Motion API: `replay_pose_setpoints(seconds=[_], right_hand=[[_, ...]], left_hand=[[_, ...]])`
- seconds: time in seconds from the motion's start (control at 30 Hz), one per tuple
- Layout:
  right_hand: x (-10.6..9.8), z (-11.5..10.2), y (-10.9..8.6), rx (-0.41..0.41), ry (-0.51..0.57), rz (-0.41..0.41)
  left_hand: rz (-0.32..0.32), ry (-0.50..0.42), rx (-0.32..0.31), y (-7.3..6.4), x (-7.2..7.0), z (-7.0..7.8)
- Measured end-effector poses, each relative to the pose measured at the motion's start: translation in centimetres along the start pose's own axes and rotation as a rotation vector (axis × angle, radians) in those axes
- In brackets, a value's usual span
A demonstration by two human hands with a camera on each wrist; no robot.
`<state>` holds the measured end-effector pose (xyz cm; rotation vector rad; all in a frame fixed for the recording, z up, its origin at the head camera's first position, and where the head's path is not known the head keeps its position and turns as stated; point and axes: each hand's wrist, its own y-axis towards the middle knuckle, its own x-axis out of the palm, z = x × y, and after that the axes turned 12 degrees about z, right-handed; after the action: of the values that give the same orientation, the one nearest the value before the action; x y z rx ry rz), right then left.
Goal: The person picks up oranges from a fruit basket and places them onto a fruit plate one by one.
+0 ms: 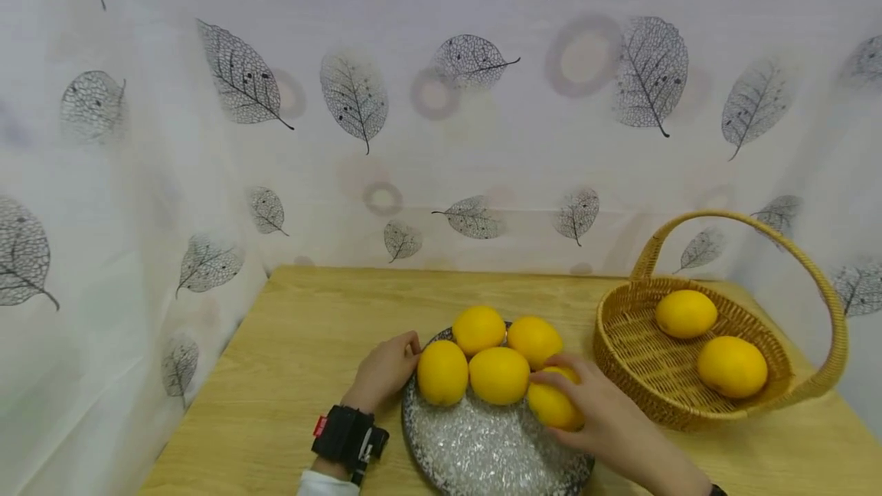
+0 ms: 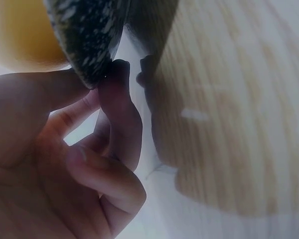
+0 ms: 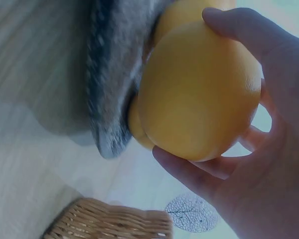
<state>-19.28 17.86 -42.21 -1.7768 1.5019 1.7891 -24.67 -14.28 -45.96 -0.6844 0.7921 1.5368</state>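
A round speckled grey plate (image 1: pixel 482 442) with a dark rim lies on the wooden table. My left hand (image 1: pixel 387 370) pinches its left rim between thumb and fingers, plain in the left wrist view, where the plate edge (image 2: pixel 89 45) sits in the grip. On the plate's right side my right hand (image 1: pixel 599 412) grips a yellow lemon (image 1: pixel 553 404), its thumb and fingers curved around the fruit. The same lemon (image 3: pixel 199 94) fills much of the right wrist view, close to the plate. Several other lemons (image 1: pixel 499 376) rest on the far half of the plate.
To the right stands a woven basket (image 1: pixel 641 358) with a tall arched handle and two lemons (image 1: pixel 733 367) inside. The basket is close to my right forearm. A pale leaf-printed curtain (image 1: pixel 427 159) hangs behind the table (image 1: pixel 289 373) and along its sides.
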Motion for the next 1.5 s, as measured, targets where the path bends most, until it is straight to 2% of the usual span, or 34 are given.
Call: replay_pose_setpoints(seconds=[0.33,0.47,0.57,1.03,1.3,1.5], right_hand=[[0.4,-0.6,-0.7,0.052,-0.024,-0.016],[0.5,-0.5,-1.0,0.089,-0.01,-0.045],[0.5,-0.4,-1.1,0.105,0.012,-0.035],[0.6,-0.1,-1.4,0.086,-0.006,0.026],[0.4,-0.1,-1.5,0.118,-0.002,0.002],[0.2,-0.2,-1.5,0.107,-0.003,0.014]], left_hand=[[0.008,0.004,0.007,-0.1,-0.3,0.4],[0.008,0.005,0.009,-0.3,-0.5,0.4],[0.011,0.006,0.01,-0.4,-0.5,0.4],[0.007,0.007,0.011,-0.4,-0.4,0.5],[0.012,-0.006,0.031,-0.4,-0.4,0.4],[0.011,-0.008,0.023,-0.4,-0.4,0.4]])
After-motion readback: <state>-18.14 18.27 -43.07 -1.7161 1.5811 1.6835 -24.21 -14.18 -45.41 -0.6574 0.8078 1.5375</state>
